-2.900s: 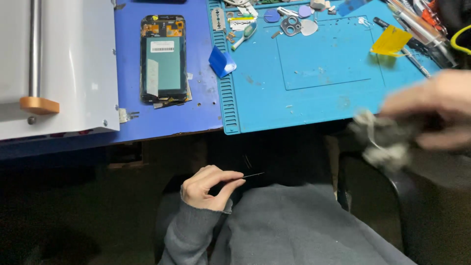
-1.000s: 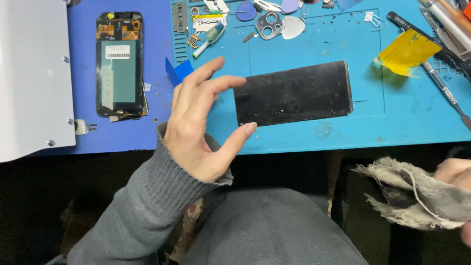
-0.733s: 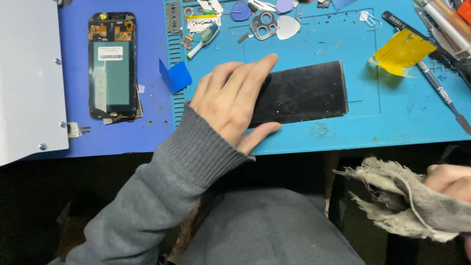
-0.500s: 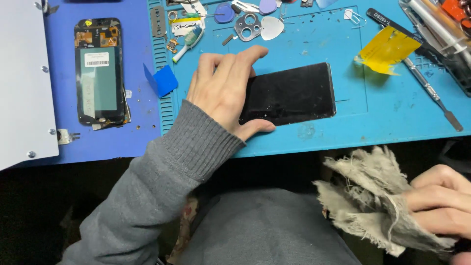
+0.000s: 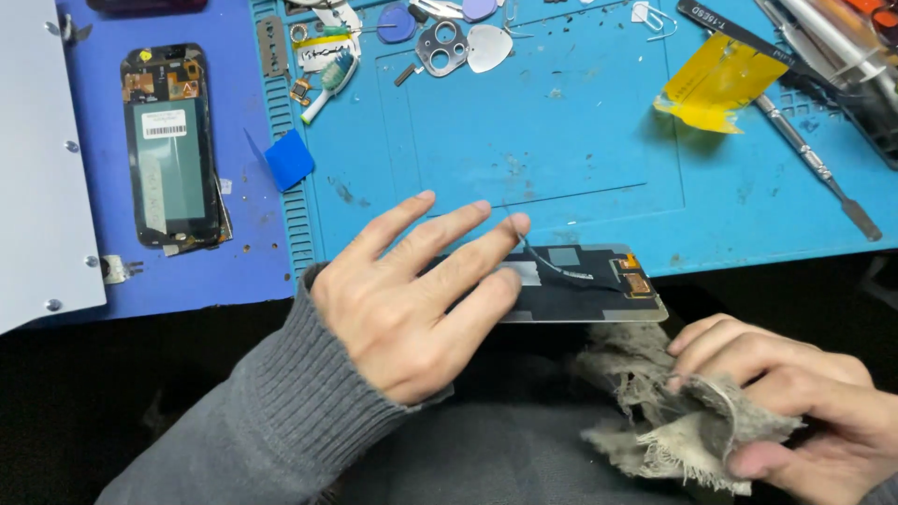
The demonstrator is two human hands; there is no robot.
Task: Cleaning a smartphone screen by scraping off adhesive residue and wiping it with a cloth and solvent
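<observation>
My left hand (image 5: 412, 290) lies flat with its fingers spread on a phone screen panel (image 5: 580, 285), which sits at the near edge of the light blue work mat (image 5: 524, 159). The panel's back side faces up, with a dark flex cable and copper contacts showing. My right hand (image 5: 795, 402) is below and to the right of it, clutching a frayed grey rag (image 5: 655, 411) that touches the panel's lower edge.
An opened phone body (image 5: 173, 150) lies on the darker blue mat at left, beside a white machine (image 5: 37, 168). A blue plastic pick (image 5: 288, 159), a toothbrush (image 5: 327, 79), a camera frame part (image 5: 441, 47), yellow tape (image 5: 716, 84) and a metal spudger (image 5: 814, 164) are scattered on the mat.
The panel has been turned over and slid toward the near edge of the mat. My right hand with the rag has come up close to the panel.
</observation>
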